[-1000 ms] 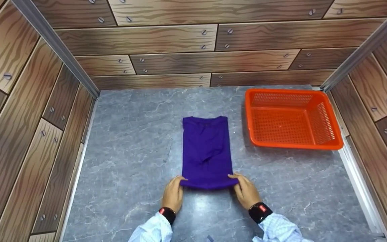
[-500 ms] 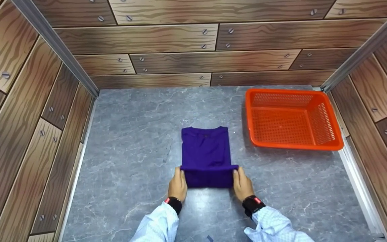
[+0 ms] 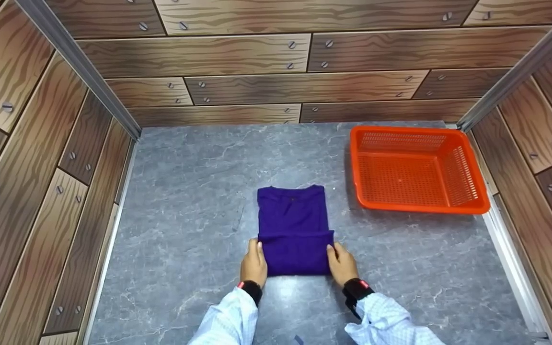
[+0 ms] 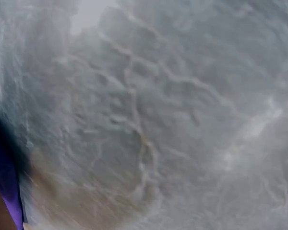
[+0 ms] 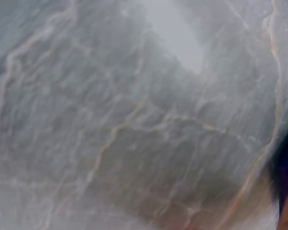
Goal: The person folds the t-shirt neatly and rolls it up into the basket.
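We hold a folded purple shirt (image 3: 296, 253) by its sides
Our left hand (image 3: 254, 266) and right hand (image 3: 343, 266) grip its near part; an orange basket (image 3: 424, 209) sits far right.

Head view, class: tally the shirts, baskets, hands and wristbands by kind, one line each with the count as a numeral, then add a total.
Shirt: 1
Basket: 1
Left hand and right hand: 2 hands
Left wristband and right wristband: 2 wristbands
Total: 6
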`<control>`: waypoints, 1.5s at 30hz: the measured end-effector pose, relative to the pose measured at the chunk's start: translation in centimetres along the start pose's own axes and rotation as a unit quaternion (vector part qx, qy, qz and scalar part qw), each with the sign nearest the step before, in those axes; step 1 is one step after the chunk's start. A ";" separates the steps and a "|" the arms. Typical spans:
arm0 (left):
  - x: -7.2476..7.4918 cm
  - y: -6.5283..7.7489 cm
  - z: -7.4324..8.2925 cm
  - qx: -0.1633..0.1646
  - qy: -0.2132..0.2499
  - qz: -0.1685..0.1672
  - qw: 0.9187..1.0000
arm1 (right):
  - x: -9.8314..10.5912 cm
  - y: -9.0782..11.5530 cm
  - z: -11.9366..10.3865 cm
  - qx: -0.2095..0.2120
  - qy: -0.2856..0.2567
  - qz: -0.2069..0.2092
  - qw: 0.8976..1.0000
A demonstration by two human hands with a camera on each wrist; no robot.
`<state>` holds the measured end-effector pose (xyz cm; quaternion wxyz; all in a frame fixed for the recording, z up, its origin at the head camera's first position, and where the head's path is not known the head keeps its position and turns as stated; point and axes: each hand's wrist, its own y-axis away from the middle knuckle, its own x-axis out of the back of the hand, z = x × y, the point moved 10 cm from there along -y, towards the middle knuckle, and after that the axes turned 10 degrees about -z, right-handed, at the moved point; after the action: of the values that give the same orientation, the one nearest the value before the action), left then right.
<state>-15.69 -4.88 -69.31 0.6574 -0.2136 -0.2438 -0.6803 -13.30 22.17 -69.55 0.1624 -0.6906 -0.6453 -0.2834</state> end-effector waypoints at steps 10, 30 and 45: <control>-0.4 -0.4 -0.5 0.032 -0.002 0.000 0.999 | -0.3 -0.1 0.2 0.000 0.063 0.014 0.998; -1.3 0.7 -1.2 0.025 -0.075 0.005 0.997 | -0.8 1.0 1.6 -0.011 0.169 0.021 0.985; -1.5 1.3 -0.7 0.003 -0.161 0.004 0.987 | -0.8 2.2 1.3 0.047 0.195 0.053 0.978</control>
<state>-14.27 -4.12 -70.73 0.6130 -0.3196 -0.3474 -0.6336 -10.92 22.04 -70.81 0.3319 -0.6468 -0.5766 -0.3730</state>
